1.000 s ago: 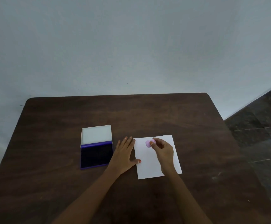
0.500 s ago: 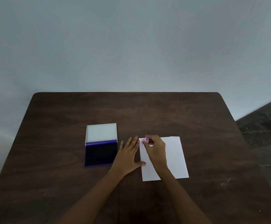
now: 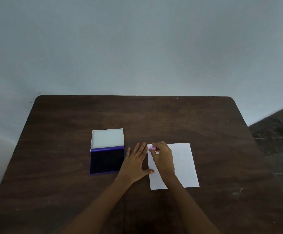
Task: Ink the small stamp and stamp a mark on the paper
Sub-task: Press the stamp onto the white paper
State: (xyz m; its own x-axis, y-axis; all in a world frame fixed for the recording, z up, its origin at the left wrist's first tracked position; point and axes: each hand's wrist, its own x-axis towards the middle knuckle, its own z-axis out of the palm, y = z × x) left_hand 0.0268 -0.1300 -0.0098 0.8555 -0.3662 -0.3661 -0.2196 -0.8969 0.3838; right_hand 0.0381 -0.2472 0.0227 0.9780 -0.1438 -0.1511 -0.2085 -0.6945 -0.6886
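A white sheet of paper (image 3: 183, 164) lies on the dark wooden table (image 3: 154, 115). My right hand (image 3: 162, 156) pinches a small pink-purple stamp (image 3: 152, 148) at the paper's top left corner; whether the stamp touches the paper I cannot tell. My left hand (image 3: 135, 164) lies flat on the table, fingers spread, with its thumb on the paper's left edge. To the left sits an open ink pad (image 3: 107, 162) with a dark blue pad and a white lid (image 3: 107, 138) folded back.
The table's far edge meets a pale wall (image 3: 137, 48). Dark tiled floor (image 3: 281, 132) shows past the table's right side. A faint scuff (image 3: 238, 191) marks the wood to the right of the paper.
My right hand has carried the stamp leftward across the paper to its top left corner. The left hand has stayed flat. The camera view has shifted a little.
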